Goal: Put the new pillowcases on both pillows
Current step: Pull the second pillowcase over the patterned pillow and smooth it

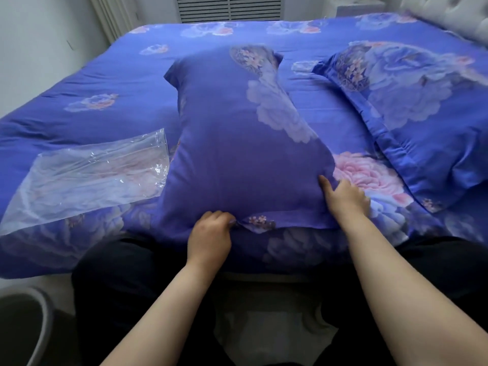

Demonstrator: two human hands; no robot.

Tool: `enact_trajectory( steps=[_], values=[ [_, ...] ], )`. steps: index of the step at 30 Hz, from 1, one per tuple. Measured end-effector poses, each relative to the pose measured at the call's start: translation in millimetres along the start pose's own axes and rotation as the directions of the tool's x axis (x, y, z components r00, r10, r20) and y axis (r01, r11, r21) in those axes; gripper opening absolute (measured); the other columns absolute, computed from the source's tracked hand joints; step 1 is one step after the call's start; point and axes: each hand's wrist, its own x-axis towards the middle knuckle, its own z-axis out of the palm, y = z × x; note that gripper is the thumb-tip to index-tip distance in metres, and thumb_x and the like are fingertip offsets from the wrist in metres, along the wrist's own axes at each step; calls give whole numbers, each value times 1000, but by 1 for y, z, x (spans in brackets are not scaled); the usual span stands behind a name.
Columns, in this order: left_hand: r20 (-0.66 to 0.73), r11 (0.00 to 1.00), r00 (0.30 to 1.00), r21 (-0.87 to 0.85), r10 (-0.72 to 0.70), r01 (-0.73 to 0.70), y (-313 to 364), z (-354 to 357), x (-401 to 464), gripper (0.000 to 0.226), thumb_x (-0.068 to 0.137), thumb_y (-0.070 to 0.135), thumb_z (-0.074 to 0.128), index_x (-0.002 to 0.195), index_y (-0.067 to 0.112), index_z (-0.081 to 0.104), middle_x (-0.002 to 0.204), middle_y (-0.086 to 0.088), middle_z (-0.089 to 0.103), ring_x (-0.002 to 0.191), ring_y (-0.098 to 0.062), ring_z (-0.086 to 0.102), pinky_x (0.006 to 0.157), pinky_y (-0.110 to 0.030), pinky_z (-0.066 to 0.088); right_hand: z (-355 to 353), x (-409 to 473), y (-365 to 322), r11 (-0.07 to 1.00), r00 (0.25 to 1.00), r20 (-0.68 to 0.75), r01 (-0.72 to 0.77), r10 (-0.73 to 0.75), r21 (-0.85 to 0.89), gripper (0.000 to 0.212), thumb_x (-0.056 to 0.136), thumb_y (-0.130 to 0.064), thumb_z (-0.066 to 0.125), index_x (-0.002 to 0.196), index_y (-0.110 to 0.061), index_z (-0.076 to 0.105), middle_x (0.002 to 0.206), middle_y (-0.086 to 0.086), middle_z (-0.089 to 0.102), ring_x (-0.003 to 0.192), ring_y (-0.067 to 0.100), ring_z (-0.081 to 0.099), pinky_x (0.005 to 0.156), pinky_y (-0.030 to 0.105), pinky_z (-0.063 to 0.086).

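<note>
Blue-violet floral cotton pillowcase [237,143] sits on the near pillow, which lies lengthwise on the bed, running away from the person, far end puffed up, near end at the mattress edge. Pillow looks fully covered; the open hem of the case runs along the near edge, one flap with a small flower print folded out.

Left hand [210,233]: fingers curled, pinching the hem fabric at the near edge, about mid-width. Thumb side hidden in the cloth.

Right hand [346,198]: on the near right corner of the same pillow, index finger extended and pressing into the fabric, other fingers bent over the corner. Whether it actually grips cloth is not clear; it reads as pressing, not clamping.

Second pillow in matching blue floral case with flanged border [412,122] lies to the right, near the white tufted headboard [446,14], apart from the first pillow.

Both rest on the blue floral duvet [92,83] covering the bed.

Clear plastic packaging bag [87,178] lies flat on the duvet left of the near pillow, its right edge touching or just beside the pillow.

Grey round bin [31,326] on the floor, bottom left. Slatted grille [229,7] on the wall behind the bed.
</note>
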Motion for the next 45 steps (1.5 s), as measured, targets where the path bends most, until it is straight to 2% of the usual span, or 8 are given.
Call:
enact_trajectory(
  steps=[8,16,23,28,32,36,39,45],
  values=[
    [-170,961,951,152,257,-232,-8,-6,5,24,83,19,49,90,21,73,84,5,70,74,-25,61,66,-34,44,-6,10,37,1000,991,-136,-14,13,-8,44,92,-51,47,100,-8,52,107,24,63,101,39,58,73,39,37],
    [-68,908,921,210,383,-362,42,-15,7,78,78,73,48,141,28,40,153,2,30,142,-31,23,112,-51,23,-4,6,-5,958,877,-453,249,-161,141,48,88,-38,48,119,-3,57,124,24,51,116,41,46,95,47,37],
    [16,904,975,379,-221,198,-4,10,29,114,70,46,70,149,25,-9,158,8,-12,142,-44,2,98,-75,16,14,9,-28,922,983,169,-3,-68,386,97,73,-75,52,139,-7,32,140,15,45,127,33,44,102,41,36],
    [-33,821,844,214,-535,529,-21,8,33,100,80,21,58,148,22,-15,158,-5,-10,138,-51,13,103,-63,27,18,8,-29,778,986,104,37,-131,627,58,81,-46,68,121,-7,55,115,9,63,105,23,59,78,24,43],
    [-17,748,756,-164,-655,644,-13,-8,44,88,83,14,49,149,9,-8,156,-18,14,131,-44,36,104,-44,33,0,-7,-38,394,975,123,-42,-183,918,27,85,-21,69,105,-3,68,85,0,71,79,15,66,60,16,51],
    [252,220,680,-820,-689,528,39,-7,74,57,83,26,54,136,11,41,123,-22,55,107,-33,58,82,-40,48,-52,-19,-61,225,960,-54,119,-273,967,8,82,-14,70,89,-10,71,85,4,71,80,17,63,73,32,53],
    [612,-293,626,-787,-484,543,88,6,68,29,88,33,49,100,9,58,77,-21,63,54,-22,55,48,-25,45,-101,-27,-74,212,915,-205,289,-347,933,6,83,-10,68,84,-16,69,79,-4,69,78,12,60,70,27,51],
    [722,-379,595,-692,-353,614,98,14,39,27,98,14,43,122,10,55,108,-12,67,88,-22,63,84,-40,50,-87,-41,-90,337,845,-73,288,-529,896,11,85,-11,68,93,-19,68,87,-3,69,82,9,60,80,28,52]
  ],
)
